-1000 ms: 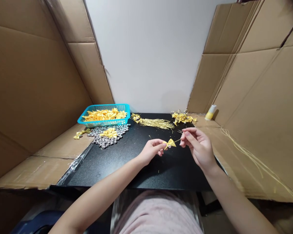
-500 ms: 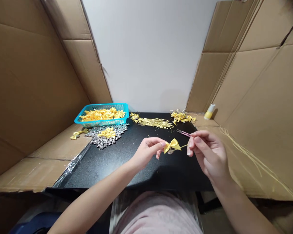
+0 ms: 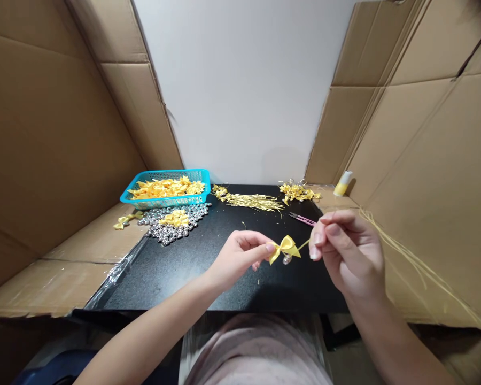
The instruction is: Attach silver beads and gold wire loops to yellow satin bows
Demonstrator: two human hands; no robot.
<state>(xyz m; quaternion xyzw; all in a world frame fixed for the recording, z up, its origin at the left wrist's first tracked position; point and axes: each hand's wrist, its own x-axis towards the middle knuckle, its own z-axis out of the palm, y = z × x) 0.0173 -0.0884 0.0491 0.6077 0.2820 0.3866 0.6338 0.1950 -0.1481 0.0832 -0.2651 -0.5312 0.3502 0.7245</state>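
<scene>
A yellow ribbon bow (image 3: 288,245) is pinched at its left side between the thumb and finger of my left hand (image 3: 246,250). Just beneath the bow hangs a small silvery bell or bead (image 3: 287,259). From the bow a thin yellow cord (image 3: 303,245) runs up to the right, and its other end is between the closed fingertips of my right hand (image 3: 344,243). Behind the right hand, thread snips (image 3: 302,218) with purplish handles lie on the black table (image 3: 176,278), partly hidden by the fingers.
Yellow bows fill a turquoise basket (image 3: 204,199) at the back left. Silvery beads (image 3: 164,232) lie before it with several bows (image 3: 175,218) on top. Cut cords (image 3: 256,201), a tangled yellow pile (image 3: 299,191) and a spool (image 3: 342,183) stand farther back. Cardboard walls (image 3: 433,176) flank the table.
The bow has shifted slightly right and down, and the bead swings clearer below it. My right hand has moved a little right, still holding the cord.
</scene>
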